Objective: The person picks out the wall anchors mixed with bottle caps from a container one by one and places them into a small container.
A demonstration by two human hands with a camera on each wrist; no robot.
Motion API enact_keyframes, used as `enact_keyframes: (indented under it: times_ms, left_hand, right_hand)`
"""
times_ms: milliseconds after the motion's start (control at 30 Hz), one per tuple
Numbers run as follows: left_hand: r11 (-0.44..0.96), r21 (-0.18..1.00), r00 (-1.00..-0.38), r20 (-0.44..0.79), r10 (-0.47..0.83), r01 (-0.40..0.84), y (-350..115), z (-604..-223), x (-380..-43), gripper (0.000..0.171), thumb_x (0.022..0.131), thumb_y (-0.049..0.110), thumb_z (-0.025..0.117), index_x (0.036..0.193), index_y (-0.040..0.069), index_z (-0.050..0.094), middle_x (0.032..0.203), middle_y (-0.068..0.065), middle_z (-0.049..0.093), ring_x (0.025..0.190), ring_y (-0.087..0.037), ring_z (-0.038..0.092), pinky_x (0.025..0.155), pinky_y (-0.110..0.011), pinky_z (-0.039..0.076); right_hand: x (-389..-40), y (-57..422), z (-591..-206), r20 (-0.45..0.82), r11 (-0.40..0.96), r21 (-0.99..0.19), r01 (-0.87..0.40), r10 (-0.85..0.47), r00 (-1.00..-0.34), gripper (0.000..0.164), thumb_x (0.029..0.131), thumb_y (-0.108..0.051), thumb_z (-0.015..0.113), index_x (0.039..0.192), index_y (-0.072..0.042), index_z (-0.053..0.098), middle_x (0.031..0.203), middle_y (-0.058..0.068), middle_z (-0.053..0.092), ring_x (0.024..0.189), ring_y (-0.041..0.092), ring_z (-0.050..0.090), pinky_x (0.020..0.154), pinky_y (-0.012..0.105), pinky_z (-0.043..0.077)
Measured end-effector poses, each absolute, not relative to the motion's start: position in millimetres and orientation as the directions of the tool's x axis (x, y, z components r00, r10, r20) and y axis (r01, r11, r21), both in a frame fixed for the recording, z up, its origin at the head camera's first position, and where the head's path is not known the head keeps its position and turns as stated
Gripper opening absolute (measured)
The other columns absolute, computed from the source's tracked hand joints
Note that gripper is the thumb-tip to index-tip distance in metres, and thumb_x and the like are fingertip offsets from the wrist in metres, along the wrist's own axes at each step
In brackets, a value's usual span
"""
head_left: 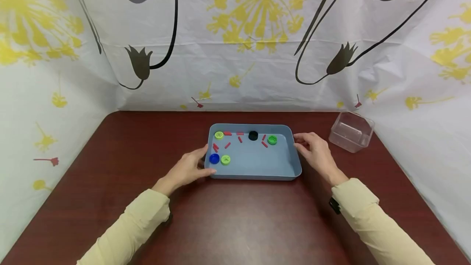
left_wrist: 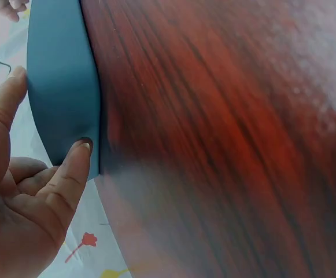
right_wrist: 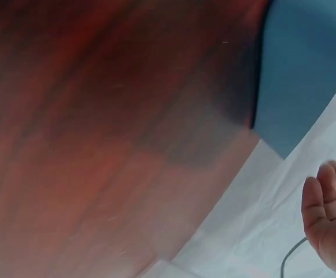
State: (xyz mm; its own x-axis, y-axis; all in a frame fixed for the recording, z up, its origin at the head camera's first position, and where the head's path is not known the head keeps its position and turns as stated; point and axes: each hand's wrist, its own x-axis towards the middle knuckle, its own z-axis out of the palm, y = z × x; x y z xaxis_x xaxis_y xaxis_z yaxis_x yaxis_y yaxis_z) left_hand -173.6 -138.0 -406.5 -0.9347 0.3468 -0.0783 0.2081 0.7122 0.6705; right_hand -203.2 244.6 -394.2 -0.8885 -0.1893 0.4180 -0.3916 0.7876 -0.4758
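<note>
A shallow blue-grey rectangular tray (head_left: 257, 160) lies on the table. My left hand (head_left: 189, 167) grips its left end in the head view, thumb at the near corner and fingers along the side. In the left wrist view fingertips press on the wall of the tray (left_wrist: 61, 87). At the right end is my right hand (head_left: 315, 152), its fingertips close by the rim and holding nothing. Inside the tray are a blue cap (head_left: 214, 158), a black cap (head_left: 253, 135), a green cap (head_left: 272, 140), yellow-green caps (head_left: 225, 160) and several small red sticks (head_left: 227, 145).
A clear plastic box (head_left: 352, 132) stands on the dark red-brown table (head_left: 243, 216), right of the tray near the far edge. A white sheet (head_left: 235, 77) with flower prints hangs behind the table and along both sides.
</note>
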Motion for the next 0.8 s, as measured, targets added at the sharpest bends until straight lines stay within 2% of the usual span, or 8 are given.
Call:
enact_keyframes:
  times_ms: [167,333,567,667,800]
  left_hand:
    - [0.716,0.666,-0.934,-0.080,0.348,0.210,-136.7,-408.0,-173.2,0.095,0.084,0.038,0.076,0.154,0.002,0.023,0.150,-0.018,0.045,0.103,-0.022,0.064,0.092,-0.039,0.057]
    - [0.711,0.679,-0.938,-0.096,0.332,0.183,-134.9,-410.6,-172.2,0.098,0.082,0.039,0.077,0.155,0.003,0.022,0.150,-0.017,0.045,0.099,-0.019,0.062,0.090,-0.036,0.058]
    - [0.697,0.704,-0.947,-0.112,0.300,0.137,-132.5,-414.0,-170.5,0.097,0.082,0.036,0.078,0.155,0.007,0.021,0.149,-0.015,0.047,0.097,-0.018,0.062,0.088,-0.035,0.059]
    - [0.698,0.702,-0.947,-0.110,0.303,0.142,-132.1,-413.1,-170.4,0.097,0.082,0.035,0.078,0.155,0.007,0.022,0.150,-0.015,0.046,0.098,-0.018,0.062,0.090,-0.036,0.058]
    - [0.698,0.701,-0.946,-0.112,0.305,0.142,-133.2,-411.9,-170.5,0.096,0.082,0.035,0.078,0.155,0.008,0.022,0.152,-0.015,0.044,0.098,-0.018,0.062,0.090,-0.036,0.058]
  right_hand:
    - [-213.6,232.2,-392.7,0.352,0.770,-0.487,-0.413,-0.260,-0.899,0.026,0.086,0.000,0.070,0.113,0.002,0.069,0.092,0.016,0.067,0.079,0.025,0.064,0.067,0.031,0.054]
    - [-227.0,219.8,-392.6,0.216,0.750,-0.511,-0.421,-0.361,-0.907,0.026,0.088,0.000,0.068,0.114,0.002,0.070,0.091,0.013,0.069,0.076,0.017,0.058,0.065,0.026,0.051]
    - [-247.3,203.9,-396.7,0.076,0.719,-0.528,-0.452,-0.490,-0.869,0.027,0.088,0.001,0.068,0.114,0.003,0.068,0.091,0.014,0.072,0.075,0.015,0.062,0.063,0.025,0.050]
    - [-254.4,200.8,-401.8,0.031,0.720,-0.524,-0.455,-0.518,-0.855,0.029,0.088,0.001,0.068,0.117,0.003,0.066,0.090,0.014,0.071,0.074,0.014,0.061,0.062,0.025,0.049]
    - [-260.2,197.7,-407.8,-0.026,0.728,-0.537,-0.426,-0.519,-0.854,0.033,0.089,-0.001,0.068,0.122,0.002,0.064,0.081,0.011,0.068,0.064,0.012,0.058,0.060,0.024,0.048]
